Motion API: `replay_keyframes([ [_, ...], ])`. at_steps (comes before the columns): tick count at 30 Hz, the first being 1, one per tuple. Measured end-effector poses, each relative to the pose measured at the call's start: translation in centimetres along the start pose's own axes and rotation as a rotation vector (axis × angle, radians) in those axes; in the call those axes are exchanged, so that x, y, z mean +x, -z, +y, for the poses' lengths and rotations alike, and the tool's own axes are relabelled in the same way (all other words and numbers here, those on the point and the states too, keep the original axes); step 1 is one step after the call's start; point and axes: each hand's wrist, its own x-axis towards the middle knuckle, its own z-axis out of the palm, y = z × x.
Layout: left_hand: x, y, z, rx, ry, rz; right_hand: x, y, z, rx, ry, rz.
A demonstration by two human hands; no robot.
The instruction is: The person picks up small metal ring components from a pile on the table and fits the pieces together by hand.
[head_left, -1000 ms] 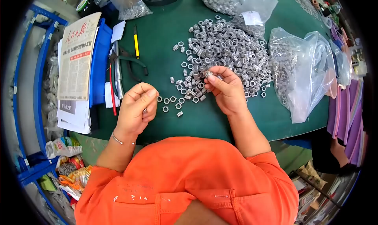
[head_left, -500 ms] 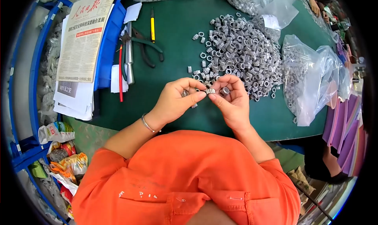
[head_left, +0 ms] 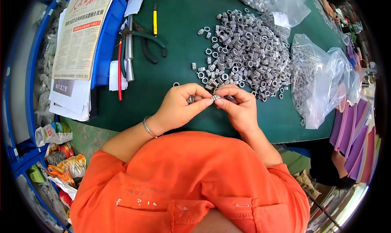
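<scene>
On the folded, yellowed paper newspaper (head_left: 77,49) we read the masthead 人民日报 in large red brush-style characters. Beneath it we make out a bold black headline ending 文化和科技深度融合发展, its opening characters too blurred for us. The white lettering on the red printed strip (head_left: 86,26) below seems to close with “十四五”. On the grey printed block (head_left: 64,88) of the white paper sheets (head_left: 73,107) under the newspaper, we read what looks like 8/11泽之安. The small white label (head_left: 281,19) on the clear plastic bag (head_left: 299,9) stays illegible to us.

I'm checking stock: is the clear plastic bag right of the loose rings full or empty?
Partly full: grey rings show through the left side of the plastic bag, while its right side is slack, crumpled plastic.
</scene>
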Motion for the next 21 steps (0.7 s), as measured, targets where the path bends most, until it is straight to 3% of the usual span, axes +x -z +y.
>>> replay_keyframes([
  [3, 0.0, -0.2, -0.1, 0.008, -0.002, -0.028, -0.7, -0.5, -0.4, 0.011, -0.115, 0.075],
  [5, 0.2, -0.3, -0.1, 0.051, -0.023, -0.031, -0.7, -0.7, -0.4, 0.147, -0.056, 0.123],
  [15, 0.1, -0.5, 0.2, 0.064, 0.033, 0.006, -0.5, -0.8, -0.2, 0.148, -0.020, 0.143],
  [18, 0.6, -0.7, 0.2, 0.192, -0.019, 0.036, -0.5, -0.4, -0.3, -0.200, 0.026, 0.154],
  [19, 0.6, -0.5, 0.0, 0.200, -0.037, 0.021, -0.6, -0.4, -0.9, -0.280, -0.061, 0.143],
  [21, 1.1, -0.7, -0.4, 0.143, -0.069, 0.029, -0.5, 0.5, -0.6, -0.103, -0.097, 0.115],
])
